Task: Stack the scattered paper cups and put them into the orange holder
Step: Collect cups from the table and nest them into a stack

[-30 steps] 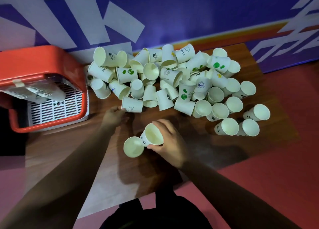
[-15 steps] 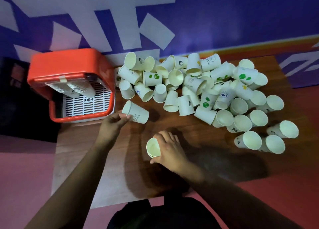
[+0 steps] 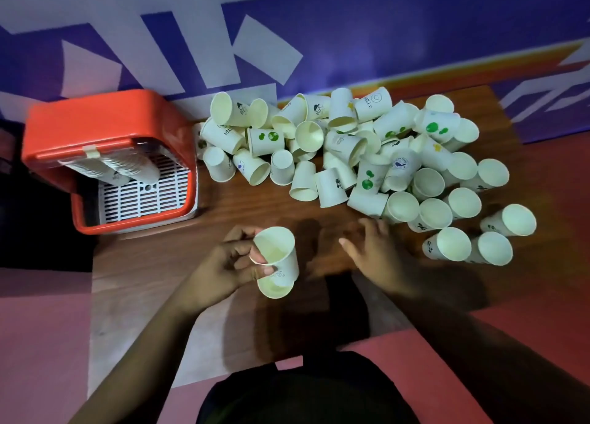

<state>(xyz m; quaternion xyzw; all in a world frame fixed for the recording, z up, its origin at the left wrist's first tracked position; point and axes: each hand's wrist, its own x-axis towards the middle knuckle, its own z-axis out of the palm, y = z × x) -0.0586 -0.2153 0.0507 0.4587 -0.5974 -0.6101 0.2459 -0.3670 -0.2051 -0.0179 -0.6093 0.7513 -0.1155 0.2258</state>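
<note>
My left hand (image 3: pixel 230 264) is at the table's near middle, closed on two white paper cups (image 3: pixel 281 260). One cup's mouth faces up and the other's rim shows just below it. To their right, my right hand (image 3: pixel 376 251) is empty with fingers spread, its fingertips close to the nearest cups of the pile. A big heap of scattered paper cups (image 3: pixel 351 155) covers the far and right part of the wooden table. The orange holder (image 3: pixel 108 120) stands at the far left, with long stacks of nested cups (image 3: pixel 127 168) lying inside it.
The wooden table (image 3: pixel 166 264) ends at a blue and white patterned wall behind the pile. A white slotted grid (image 3: pixel 143 197) forms the holder's floor. Several loose cups (image 3: pixel 479 248) lie apart at the right, near the table's edge. Red floor surrounds the table.
My left hand lifted a cup from the pile's left edge and brought it to the middle, where it now holds both cups. My right hand let go and moved right towards the pile.
</note>
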